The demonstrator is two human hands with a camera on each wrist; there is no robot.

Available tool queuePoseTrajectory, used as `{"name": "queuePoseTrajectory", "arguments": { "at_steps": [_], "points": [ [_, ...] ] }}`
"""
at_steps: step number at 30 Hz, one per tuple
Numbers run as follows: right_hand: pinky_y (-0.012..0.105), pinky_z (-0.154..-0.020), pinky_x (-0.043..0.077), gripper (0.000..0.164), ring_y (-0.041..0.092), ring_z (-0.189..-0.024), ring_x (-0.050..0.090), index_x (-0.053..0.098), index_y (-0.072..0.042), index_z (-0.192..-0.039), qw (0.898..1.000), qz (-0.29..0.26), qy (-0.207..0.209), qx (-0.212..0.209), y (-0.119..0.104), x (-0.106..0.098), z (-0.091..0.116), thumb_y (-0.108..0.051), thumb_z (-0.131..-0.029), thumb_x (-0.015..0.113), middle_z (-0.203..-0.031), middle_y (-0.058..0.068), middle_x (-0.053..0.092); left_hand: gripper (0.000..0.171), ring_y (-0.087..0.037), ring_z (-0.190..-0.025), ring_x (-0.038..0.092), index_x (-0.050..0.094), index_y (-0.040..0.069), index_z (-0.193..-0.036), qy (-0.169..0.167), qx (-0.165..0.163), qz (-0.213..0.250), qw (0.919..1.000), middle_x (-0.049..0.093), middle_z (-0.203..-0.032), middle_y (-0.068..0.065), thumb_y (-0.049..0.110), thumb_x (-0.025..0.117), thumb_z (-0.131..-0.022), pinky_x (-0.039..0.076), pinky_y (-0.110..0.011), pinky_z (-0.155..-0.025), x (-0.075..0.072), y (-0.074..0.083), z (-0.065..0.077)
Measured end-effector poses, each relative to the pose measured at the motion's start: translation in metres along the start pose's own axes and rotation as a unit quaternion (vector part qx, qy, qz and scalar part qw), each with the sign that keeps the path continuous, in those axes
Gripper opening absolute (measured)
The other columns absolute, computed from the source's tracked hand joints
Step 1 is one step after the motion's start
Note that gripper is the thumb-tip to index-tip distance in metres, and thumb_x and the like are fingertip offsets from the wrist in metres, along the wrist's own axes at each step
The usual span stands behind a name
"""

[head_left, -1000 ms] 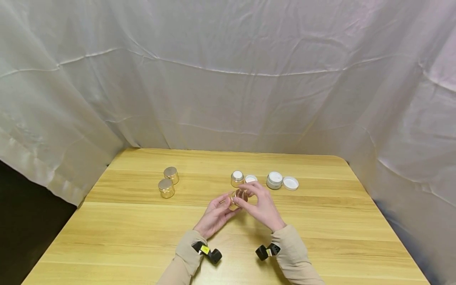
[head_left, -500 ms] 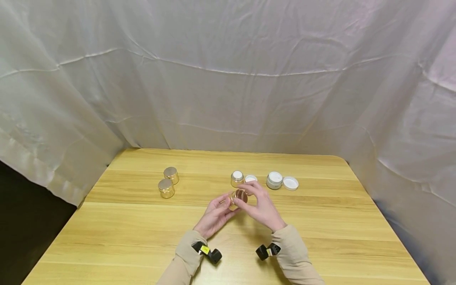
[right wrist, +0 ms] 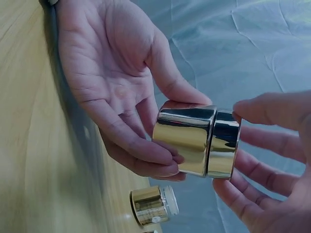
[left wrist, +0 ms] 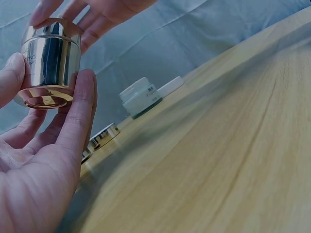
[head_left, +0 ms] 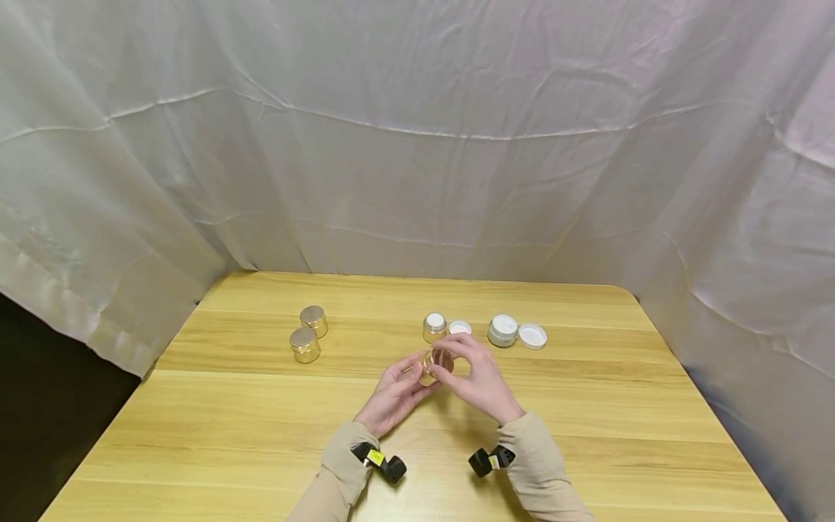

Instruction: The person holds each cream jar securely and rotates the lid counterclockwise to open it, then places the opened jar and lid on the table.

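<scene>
Above the middle of the table, both hands are on one shiny gold cream jar (right wrist: 182, 138). My left hand (head_left: 391, 397) grips its body, thumb on one side and fingers on the other. The jar's gold lid (right wrist: 223, 145) is pinched at the edge between the thumb and fingers of my right hand (head_left: 483, 380). In the right wrist view the lid sits against the body, with a thin seam between them. The jar leans toward the right hand in the head view. Small dark print shows on its side in the left wrist view.
Behind the hands stands an open gold jar (head_left: 433, 331), white inside, beside an upturned lid (head_left: 459, 328). Right of these are an open pale jar (head_left: 502, 333) and its white lid (head_left: 532, 336). Two lidded gold jars (head_left: 305, 346) stand at left. A grey curtain (head_left: 417, 181) hangs behind.
The right hand's fingers have shifted slightly round the lid's edge. The left hand and the jars on the table have stayed in place.
</scene>
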State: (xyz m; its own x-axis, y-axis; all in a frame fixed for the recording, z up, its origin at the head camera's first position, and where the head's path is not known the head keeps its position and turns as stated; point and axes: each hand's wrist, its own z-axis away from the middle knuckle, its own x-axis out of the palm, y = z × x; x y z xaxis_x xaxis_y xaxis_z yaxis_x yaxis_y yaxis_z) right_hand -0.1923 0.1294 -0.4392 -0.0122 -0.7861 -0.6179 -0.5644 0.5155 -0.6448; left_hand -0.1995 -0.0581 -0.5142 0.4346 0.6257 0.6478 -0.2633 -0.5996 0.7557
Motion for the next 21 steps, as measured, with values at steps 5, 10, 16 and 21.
{"name": "queuePoseTrajectory", "arguments": {
  "at_steps": [5,10,16,21],
  "points": [
    [0.046,-0.1,0.054,0.038,0.025,-0.113,0.063,0.07,-0.01,-0.122,1.0,-0.012,-0.012,0.009,-0.0013,-0.0007,0.0001,-0.016,-0.086,0.078,-0.124,0.006,0.067,0.037,-0.014,-0.123,0.064,0.047,0.002,-0.141,0.001,0.002,0.002,1.0,0.061,-0.134,-0.002,0.012,0.049,-0.105,0.048,-0.034,-0.115,-0.0002,-0.0003,-0.0003],
    [0.041,-0.092,0.057,0.038,0.025,-0.104,0.065,0.07,-0.01,-0.122,0.999,-0.015,0.002,0.037,-0.0012,-0.0001,-0.0003,-0.024,-0.087,0.078,-0.119,0.006,0.067,0.042,-0.015,-0.125,0.062,0.042,-0.004,-0.144,-0.009,0.006,0.008,0.9999,0.059,-0.136,-0.004,0.012,0.049,-0.106,0.046,-0.036,-0.117,0.0008,0.0002,0.0],
    [0.039,-0.084,0.058,0.037,0.021,-0.092,0.065,0.072,-0.01,-0.119,0.999,-0.004,0.015,0.049,-0.0013,0.0004,0.0,-0.027,-0.086,0.079,-0.109,0.005,0.071,0.039,-0.015,-0.125,0.062,0.047,-0.002,-0.141,-0.008,0.006,0.011,0.9999,0.058,-0.136,-0.005,0.013,0.051,-0.105,0.046,-0.036,-0.117,0.0005,-0.0002,-0.0001],
    [0.035,-0.083,0.058,0.037,0.02,-0.09,0.066,0.072,-0.009,-0.118,0.999,-0.007,0.014,0.042,-0.0006,0.0008,-0.0001,-0.026,-0.086,0.08,-0.107,0.005,0.071,0.036,-0.015,-0.126,0.062,0.051,0.001,-0.139,-0.016,0.008,0.013,0.9998,0.059,-0.136,-0.004,0.012,0.05,-0.105,0.046,-0.036,-0.117,-0.0003,-0.0006,-0.0004]
  ]
}}
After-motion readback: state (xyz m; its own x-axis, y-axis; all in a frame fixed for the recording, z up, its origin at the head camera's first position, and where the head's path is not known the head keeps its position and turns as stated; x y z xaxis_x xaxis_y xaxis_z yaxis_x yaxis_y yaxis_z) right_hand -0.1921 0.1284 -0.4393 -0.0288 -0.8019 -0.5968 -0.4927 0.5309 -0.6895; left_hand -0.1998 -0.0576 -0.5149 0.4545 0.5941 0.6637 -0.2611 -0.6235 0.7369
